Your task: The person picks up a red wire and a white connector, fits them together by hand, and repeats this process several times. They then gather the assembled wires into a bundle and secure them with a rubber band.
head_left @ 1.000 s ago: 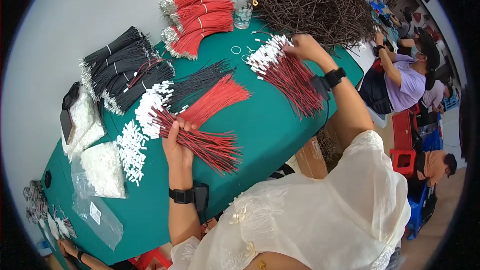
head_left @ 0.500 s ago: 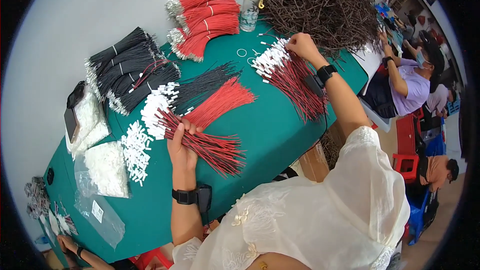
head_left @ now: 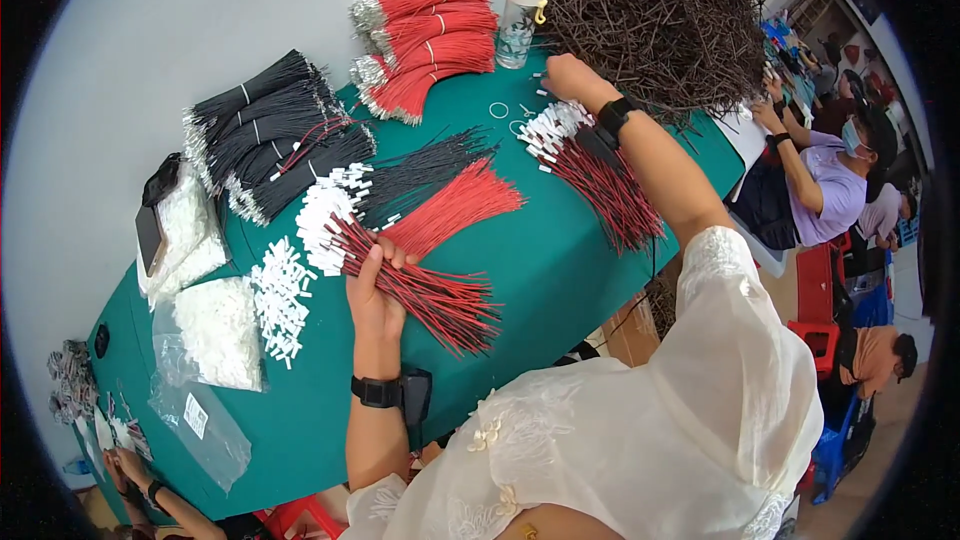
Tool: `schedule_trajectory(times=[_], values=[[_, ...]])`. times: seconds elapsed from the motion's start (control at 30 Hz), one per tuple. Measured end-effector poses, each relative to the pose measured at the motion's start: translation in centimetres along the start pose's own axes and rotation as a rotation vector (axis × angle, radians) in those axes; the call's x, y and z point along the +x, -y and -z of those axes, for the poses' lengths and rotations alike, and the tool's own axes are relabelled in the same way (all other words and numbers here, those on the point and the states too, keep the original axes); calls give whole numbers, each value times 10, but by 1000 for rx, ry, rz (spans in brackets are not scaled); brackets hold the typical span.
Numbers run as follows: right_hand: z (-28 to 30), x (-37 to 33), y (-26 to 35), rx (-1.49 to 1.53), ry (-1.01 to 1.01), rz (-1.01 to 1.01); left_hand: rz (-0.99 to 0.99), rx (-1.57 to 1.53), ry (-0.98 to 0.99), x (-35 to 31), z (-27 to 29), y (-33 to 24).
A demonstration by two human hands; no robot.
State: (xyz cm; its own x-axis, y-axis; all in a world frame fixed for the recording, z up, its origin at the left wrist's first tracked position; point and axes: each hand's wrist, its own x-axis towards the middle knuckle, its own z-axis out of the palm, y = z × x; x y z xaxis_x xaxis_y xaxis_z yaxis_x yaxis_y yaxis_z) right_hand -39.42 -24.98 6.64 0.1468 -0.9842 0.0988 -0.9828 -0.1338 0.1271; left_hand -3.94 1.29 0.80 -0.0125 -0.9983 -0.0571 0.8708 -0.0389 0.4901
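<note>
My left hand (head_left: 380,292) is closed round a bundle of red-and-black wires (head_left: 440,298) with white connectors (head_left: 322,225) on their upper-left ends. Just beyond it lie loose red wires (head_left: 465,202) and loose black wires (head_left: 425,168). My right hand (head_left: 572,80) is curled at the far side of the table, beside the dark heap. Its fingertips are turned away, so what they hold, if anything, is hidden. Below that forearm rests a second bundle of red-and-black wires (head_left: 610,190) with white connectors. Small white-ended pieces and a white ring (head_left: 499,110) lie near the hand.
Tied red wire bundles (head_left: 435,45) and black ones (head_left: 265,130) line the back. A clear bottle (head_left: 516,30) stands by a tall heap of dark brown strands (head_left: 655,25). Loose white connectors (head_left: 281,300) and a bag of connectors (head_left: 218,333) are at left. Other people sit nearby.
My right hand has moved off the right-hand wire bundle, toward the back and slightly left. My left hand keeps its hold on its bundle. The whole view has shifted slightly.
</note>
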Motion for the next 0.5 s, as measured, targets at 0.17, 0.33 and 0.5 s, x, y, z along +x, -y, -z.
schedule_trajectory(times=[0.17,0.33,0.5], values=[[-40,21,-33,246,18,7,2,-9,19,-2,-1,-1],[-18,28,-29,513,-254,11,7,-4,3,-2,-1,-1],[7,-2,-17,83,100,86,19,-4,-14,-5,1,0]])
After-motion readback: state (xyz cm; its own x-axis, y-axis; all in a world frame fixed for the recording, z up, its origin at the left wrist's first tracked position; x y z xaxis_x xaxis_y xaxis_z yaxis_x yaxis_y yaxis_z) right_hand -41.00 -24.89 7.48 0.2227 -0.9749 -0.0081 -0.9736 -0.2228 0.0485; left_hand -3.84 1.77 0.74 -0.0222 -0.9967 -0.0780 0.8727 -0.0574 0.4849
